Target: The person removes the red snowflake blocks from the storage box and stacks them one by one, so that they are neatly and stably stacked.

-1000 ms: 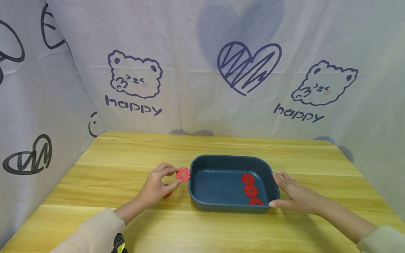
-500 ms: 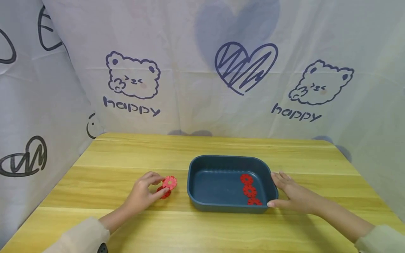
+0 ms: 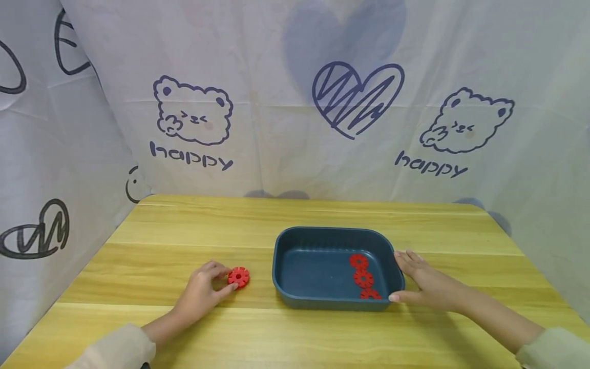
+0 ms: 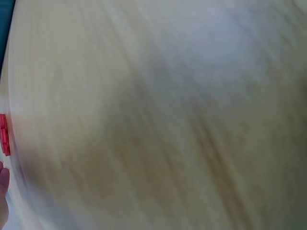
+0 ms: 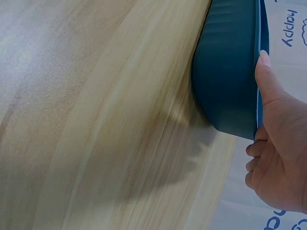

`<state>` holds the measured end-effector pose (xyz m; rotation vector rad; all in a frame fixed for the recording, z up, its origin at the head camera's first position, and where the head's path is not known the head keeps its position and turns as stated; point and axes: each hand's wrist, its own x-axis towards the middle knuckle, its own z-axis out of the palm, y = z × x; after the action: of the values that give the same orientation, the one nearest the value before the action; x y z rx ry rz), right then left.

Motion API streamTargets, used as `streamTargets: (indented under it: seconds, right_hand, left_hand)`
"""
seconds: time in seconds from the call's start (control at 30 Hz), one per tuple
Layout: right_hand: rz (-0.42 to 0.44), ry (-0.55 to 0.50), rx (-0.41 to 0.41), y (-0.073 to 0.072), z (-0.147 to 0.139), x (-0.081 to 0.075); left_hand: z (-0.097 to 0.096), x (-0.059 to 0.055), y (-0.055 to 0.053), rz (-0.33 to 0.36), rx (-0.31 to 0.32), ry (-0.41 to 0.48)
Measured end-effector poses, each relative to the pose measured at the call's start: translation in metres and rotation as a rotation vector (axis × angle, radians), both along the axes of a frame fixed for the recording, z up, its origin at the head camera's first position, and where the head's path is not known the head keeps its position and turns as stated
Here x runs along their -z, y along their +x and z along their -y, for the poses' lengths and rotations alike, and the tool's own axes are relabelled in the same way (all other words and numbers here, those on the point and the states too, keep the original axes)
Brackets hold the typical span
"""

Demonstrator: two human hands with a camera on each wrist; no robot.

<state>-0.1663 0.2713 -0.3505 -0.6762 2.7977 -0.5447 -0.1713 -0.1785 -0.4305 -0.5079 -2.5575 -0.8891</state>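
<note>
Right now, taking the blue container (image 3: 322, 303) as the dial's centre, a red disc (image 3: 243, 280) sits out at nine o'clock, low over the desk (image 3: 258, 338). The left hand (image 3: 199, 290) comes at it from eight o'clock, pinching its edge narrowly between thumb and fingertip. Whether the disc bears on the desk, or on another piece beneath, I cannot tell.

Inside the container, three red notched discs (image 3: 369, 281) lie in a row, running from between two and three o'clock down to four.

At half past three the right hand (image 3: 423, 285) holds the container's end, thumb spread wide from the fingers, its tip on the near corner's rim. Behind, toward twelve, hangs a pale cloth (image 3: 276, 143) with a heart print (image 3: 338, 99) and bear drawings (image 3: 193, 114).
</note>
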Motion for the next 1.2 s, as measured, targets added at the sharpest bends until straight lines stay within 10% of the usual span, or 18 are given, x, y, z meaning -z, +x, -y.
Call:
streamTargets:
  seconds: [1.2]
  right_hand:
    - [0.015, -0.014, 0.008, 0.0004, 0.0000, -0.0005]
  left_hand:
    - [0.0081, 0.0036, 0.0003, 0.074, 0.077, -0.007]
